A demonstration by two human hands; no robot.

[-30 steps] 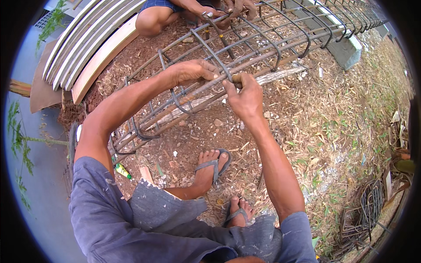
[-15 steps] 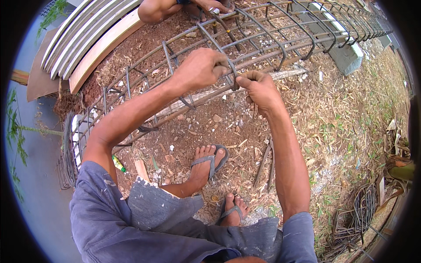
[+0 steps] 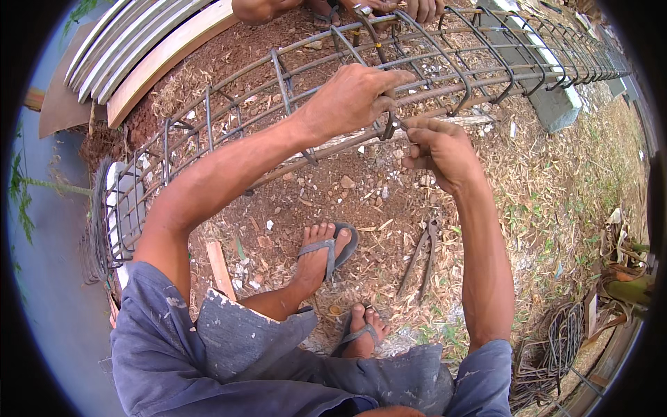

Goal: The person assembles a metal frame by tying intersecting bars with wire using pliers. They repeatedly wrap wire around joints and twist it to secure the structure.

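One steel cage stretched left to far right, stirrups set

At its near edge, the left hand is half-curled, the right hand loosely pinched; what is gripped or left undone cannot be told.

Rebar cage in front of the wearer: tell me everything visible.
The long, open cage of grey and rust-brown steel-looking bars has lengthwise rods crossed by squarish bent hoops. It runs from middle left to upper right above littered soil; its curve may come from the lens. A grey concrete-looking block sits under its right part. The person's left hand covers part of it; the right hand is at a hoop's near corner. Exact contact is unclear. A co-worker's hand is at the far side.
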